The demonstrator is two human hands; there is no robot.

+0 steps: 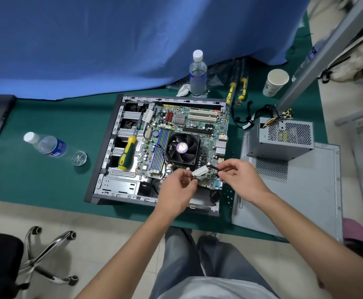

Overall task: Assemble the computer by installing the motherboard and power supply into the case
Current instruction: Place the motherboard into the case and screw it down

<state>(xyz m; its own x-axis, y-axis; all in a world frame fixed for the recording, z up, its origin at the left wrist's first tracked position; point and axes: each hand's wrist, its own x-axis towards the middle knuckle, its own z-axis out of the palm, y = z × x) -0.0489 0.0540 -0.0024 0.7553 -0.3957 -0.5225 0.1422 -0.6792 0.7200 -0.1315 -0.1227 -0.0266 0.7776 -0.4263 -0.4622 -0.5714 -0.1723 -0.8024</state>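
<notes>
Case [102, 169] lies flat, open side up, on tabletop [46, 180], long axis near-to-far; motherboard [189, 130] sits inside. Power supply [282, 137] stands outside, just right of case, on the side panel. Left hand [176, 188] and right hand [239, 175] both pinch a white connector [200, 171] w/ black cable over motherboard's near edge.

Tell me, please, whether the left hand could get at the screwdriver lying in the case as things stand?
Probably not at once: the left hand is pinching the white connector. The screwdriver itself lies uncovered to its left, so the way looks free once it lets go.

text: none legible | fan sticker [181, 147], bottle label [57, 148]: blurred
</notes>
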